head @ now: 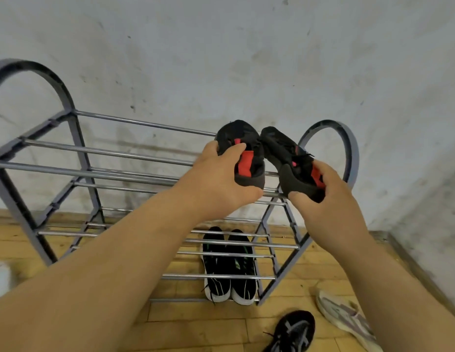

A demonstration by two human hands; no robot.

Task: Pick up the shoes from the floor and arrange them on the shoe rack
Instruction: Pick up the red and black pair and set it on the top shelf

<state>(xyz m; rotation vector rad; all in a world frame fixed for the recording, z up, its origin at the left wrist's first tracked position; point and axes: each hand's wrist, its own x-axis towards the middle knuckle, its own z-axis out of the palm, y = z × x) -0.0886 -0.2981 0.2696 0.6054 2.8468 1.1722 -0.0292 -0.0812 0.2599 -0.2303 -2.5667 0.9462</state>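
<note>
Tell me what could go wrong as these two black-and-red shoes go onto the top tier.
The shoe rack tiers are spaced bars: a heel set between them may tip or slip through toward the black pair below.
The right black-and-red shoe, tilted in the right hand, is near the rack's end arch and may snag; it also crowds the left black-and-red shoe in the left hand.

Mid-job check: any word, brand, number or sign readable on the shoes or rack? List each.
No readable text in this view.
Black-red shoes in the left hand and right hand: red patches, no lettering.
Black pair low in the rack: green and white marks, no words.
Black floor shoe, pale floor shoe: stripes only.
</note>
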